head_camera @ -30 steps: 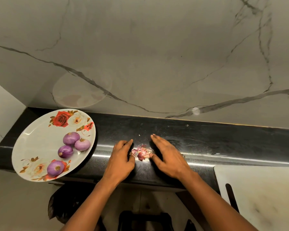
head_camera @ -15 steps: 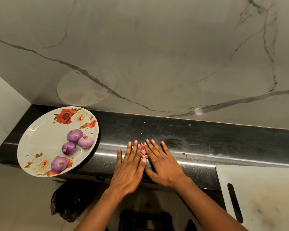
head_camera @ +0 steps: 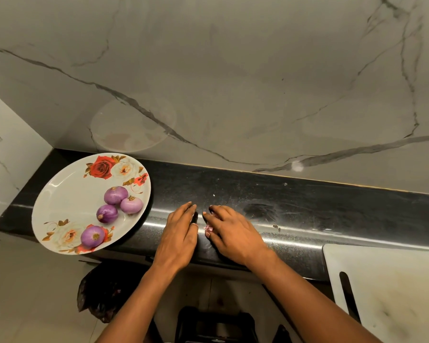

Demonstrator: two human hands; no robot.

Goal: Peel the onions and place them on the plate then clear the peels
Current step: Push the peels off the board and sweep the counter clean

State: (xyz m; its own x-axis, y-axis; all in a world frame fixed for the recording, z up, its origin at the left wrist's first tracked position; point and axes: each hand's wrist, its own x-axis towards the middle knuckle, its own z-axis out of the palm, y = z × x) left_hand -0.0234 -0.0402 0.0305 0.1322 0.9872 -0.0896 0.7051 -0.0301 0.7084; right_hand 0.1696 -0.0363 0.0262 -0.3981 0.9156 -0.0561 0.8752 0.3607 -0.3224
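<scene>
Four peeled onions [head_camera: 115,195] sit on the flowered plate [head_camera: 60,206] at the worktop's [head_camera: 332,206] left. The left hand [head_camera: 178,233] lies flat on the worktop. Just beside it, the right hand [head_camera: 233,233] covers pink peels [head_camera: 208,228].

1. a white cutting board [head_camera: 386,288] is lying right of the right hand [head_camera: 233,233].
2. a dark bag [head_camera: 102,295] is sitting below the left hand [head_camera: 178,233].
3. a veined marble wall [head_camera: 233,82] is rising beyond both.

Black counter [head_camera: 307,201], floral plate [head_camera: 67,194] at its left end, white cutting board [head_camera: 394,280] at right, peel scraps [head_camera: 209,228] between.
</scene>
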